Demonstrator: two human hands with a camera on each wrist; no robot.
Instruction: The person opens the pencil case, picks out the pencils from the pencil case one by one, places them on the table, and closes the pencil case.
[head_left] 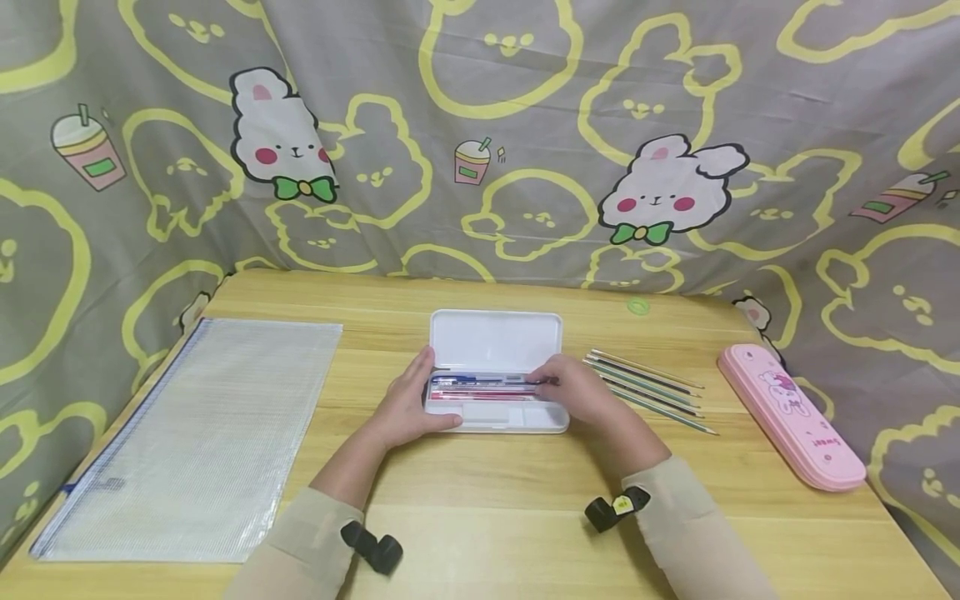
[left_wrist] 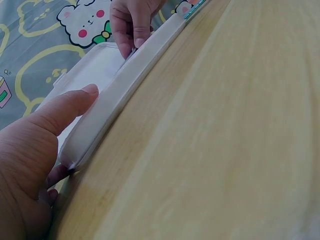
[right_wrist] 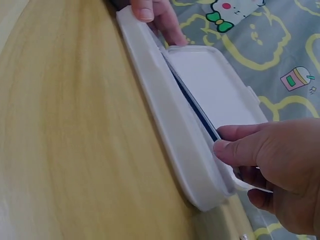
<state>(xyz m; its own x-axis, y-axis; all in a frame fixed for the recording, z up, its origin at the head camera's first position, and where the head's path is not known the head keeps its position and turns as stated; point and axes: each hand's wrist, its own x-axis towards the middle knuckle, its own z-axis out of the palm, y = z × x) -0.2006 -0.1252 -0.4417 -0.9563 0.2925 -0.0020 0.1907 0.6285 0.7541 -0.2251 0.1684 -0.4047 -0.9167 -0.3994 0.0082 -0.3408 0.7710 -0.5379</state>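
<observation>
A white pencil case [head_left: 497, 317] lies open on the table with its lid tipped back. Inside it are a blue pen [head_left: 450, 380] and several red pencils [head_left: 480, 396]. My left hand [head_left: 405, 404] holds the case's left end, thumb over the front rim and fingers around the side. In the right wrist view, my right hand [right_wrist: 280, 165] pinches the near end of a slim dark pen or pencil [right_wrist: 192, 102] between thumb and fingers, over the case's right end. In the head view that hand [head_left: 581, 390] covers part of the tray.
Several loose pencils [head_left: 652, 383] lie right of the case. Farther right is a pink pencil case [head_left: 791, 417], closed. A translucent zip pouch [head_left: 202, 442] lies flat at the left. A small green ring [head_left: 638, 306] sits near the back edge, by a printed curtain [head_left: 540, 125].
</observation>
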